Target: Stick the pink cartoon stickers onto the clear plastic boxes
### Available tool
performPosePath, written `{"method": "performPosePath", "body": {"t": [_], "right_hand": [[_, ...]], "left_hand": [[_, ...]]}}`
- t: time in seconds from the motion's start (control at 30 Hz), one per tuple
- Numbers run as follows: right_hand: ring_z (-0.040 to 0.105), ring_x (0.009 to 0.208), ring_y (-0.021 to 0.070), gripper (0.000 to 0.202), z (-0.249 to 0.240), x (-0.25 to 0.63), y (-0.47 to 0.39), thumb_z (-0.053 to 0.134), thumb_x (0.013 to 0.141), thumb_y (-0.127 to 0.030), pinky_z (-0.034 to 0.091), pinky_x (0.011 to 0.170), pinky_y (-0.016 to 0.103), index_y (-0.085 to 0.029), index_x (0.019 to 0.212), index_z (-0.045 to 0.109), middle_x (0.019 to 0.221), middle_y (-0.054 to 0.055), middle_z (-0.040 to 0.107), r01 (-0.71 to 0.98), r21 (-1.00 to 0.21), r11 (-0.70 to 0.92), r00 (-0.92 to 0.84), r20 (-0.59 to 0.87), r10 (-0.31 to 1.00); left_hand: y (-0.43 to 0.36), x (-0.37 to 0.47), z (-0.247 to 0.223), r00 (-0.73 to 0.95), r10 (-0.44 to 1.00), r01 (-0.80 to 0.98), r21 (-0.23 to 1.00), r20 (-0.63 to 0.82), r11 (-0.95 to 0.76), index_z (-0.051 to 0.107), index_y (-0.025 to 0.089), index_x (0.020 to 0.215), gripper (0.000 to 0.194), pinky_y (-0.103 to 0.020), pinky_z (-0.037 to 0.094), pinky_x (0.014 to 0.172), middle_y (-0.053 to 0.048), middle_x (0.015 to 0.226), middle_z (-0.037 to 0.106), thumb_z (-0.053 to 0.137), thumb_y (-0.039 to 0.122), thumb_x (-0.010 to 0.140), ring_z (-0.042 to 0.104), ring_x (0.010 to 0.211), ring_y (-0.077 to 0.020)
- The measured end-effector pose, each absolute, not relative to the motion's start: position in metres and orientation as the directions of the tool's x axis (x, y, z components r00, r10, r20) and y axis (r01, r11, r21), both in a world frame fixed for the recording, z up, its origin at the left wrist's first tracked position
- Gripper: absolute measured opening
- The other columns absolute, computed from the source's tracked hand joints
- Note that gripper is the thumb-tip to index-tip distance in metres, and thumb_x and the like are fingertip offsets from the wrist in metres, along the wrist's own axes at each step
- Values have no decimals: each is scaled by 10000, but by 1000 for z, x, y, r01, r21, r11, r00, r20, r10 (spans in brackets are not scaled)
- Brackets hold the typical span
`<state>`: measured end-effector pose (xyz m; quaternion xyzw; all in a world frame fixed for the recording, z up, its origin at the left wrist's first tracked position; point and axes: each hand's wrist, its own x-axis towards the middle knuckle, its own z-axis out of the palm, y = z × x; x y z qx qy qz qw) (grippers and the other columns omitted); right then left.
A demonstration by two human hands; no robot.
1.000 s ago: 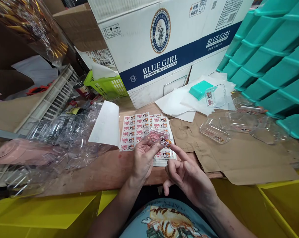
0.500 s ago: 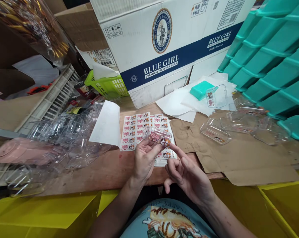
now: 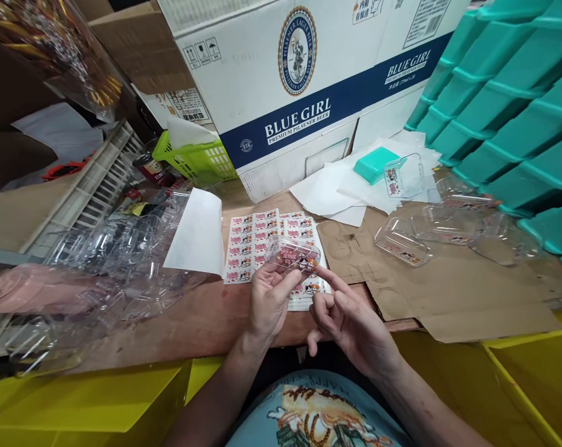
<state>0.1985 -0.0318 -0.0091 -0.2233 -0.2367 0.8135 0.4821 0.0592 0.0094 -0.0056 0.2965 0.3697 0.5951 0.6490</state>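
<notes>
- Apparently a small, cluttered workshop
- Brown wooden worktop (image 3: 201, 320), partly under flat brown cardboard (image 3: 467, 298)
- Stacked turquoise plastic containers (image 3: 508, 96)
- Heaped clear plastic cases (image 3: 138, 245)
- Pink-printed white sticker sheets (image 3: 240, 241)
- White-and-blue cardboard beer carton (image 3: 346, 68)

The white carton (image 3: 243, 81) is displaying "BLUE GIRL PREMIUM PILSENER BEER" twice on its blue band (image 3: 350, 101) and "PILSENER LAGER BIER" on its oval badge (image 3: 297, 51), plus three handling signs (image 3: 201, 53). The held clear tray's (image 3: 274, 247) label (image 3: 289, 255) is showing "宠物屋" in pink, and the shirt (image 3: 318, 416) is bearing "HAPPY".
</notes>
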Motion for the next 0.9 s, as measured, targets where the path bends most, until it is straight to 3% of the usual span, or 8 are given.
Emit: {"method": "performPosePath", "body": {"t": [0.17, 0.37, 0.47, 0.57, 0.67, 0.73, 0.83, 0.9], "right_hand": [[334, 521, 95, 520, -6, 195, -31, 577, 927, -354, 576, 550, 345, -227, 1414, 446, 622, -58, 426, -663, -629, -407, -411, -148, 899], [314, 520, 86, 541, -14, 188, -32, 617, 921, -363, 504, 550, 276, -227, 1413, 438, 617, -75, 384, -555, -784, -280, -291, -132, 947], [370, 559, 93, 590, -15, 187, -35, 602, 930, -384, 412, 553, 234, -209, 1455, 397, 642, -66, 390, -369, -911, -183, -215, -108, 971], [407, 565, 113, 663, -13, 187, -37, 568, 942, -386, 372, 540, 243, -200, 1521, 304, 646, -50, 421, -38, -999, -38, -166, -31, 986], [424, 551, 143, 721, -14, 188, -37, 573, 931, -335, 400, 556, 276, -193, 1555, 241, 639, -18, 495, 330, -926, 182, -104, 156, 982], [460, 575, 173, 662, -14, 189, -35, 538, 939, -281, 434, 598, 301, -210, 1547, 287, 675, 29, 566, 449, -840, 303, -119, 279, 953], [477, 572, 193, 567, -13, 195, -29, 428, 964, -205, 446, 607, 307, -239, 1525, 355, 690, 64, 607, 567, -724, 393, -233, 316, 920], [529, 649, 216, 570, -7, 204, -22, 454, 963, -233, 471, 662, 330, -231, 1525, 356, 761, 89, 632, 666, -651, 364, -202, 313, 928]], "left_hand": [[9, 57, -6, 21, 986, -611, 778, -168, 145, 740, 188, 925, 137, -420, 545, 957, -46, 1016, 765, 717, 208, 791, 712, 979, -218], [10, 64, -6, -114, 975, -619, 781, -192, 81, 737, 180, 815, 93, -399, 574, 904, -19, 916, 768, 739, 273, 805, 726, 861, -176], [9, 66, -6, -156, 975, -603, 797, -161, 35, 740, 192, 790, 64, -360, 586, 885, -2, 909, 765, 746, 256, 801, 725, 846, -159], [8, 67, -5, -180, 978, -571, 821, -106, -16, 741, 200, 793, 59, -335, 600, 851, -8, 924, 765, 737, 256, 811, 725, 875, -165], [8, 68, -6, -220, 973, -521, 852, -71, -55, 741, 203, 803, 72, -335, 608, 838, -12, 965, 763, 730, 273, 818, 715, 955, -190], [8, 67, -5, -231, 970, -501, 864, -75, -53, 743, 201, 793, 98, -335, 606, 845, -16, 961, 767, 746, 298, 802, 716, 961, -199], [10, 63, -1, -177, 979, -542, 841, -103, -9, 756, 204, 810, 114, -335, 597, 868, -26, 941, 776, 782, 305, 763, 727, 914, -190], [11, 62, 3, -131, 983, -588, 809, -126, 25, 758, 217, 821, 98, -351, 594, 880, -15, 935, 779, 789, 285, 757, 731, 885, -178]]}}
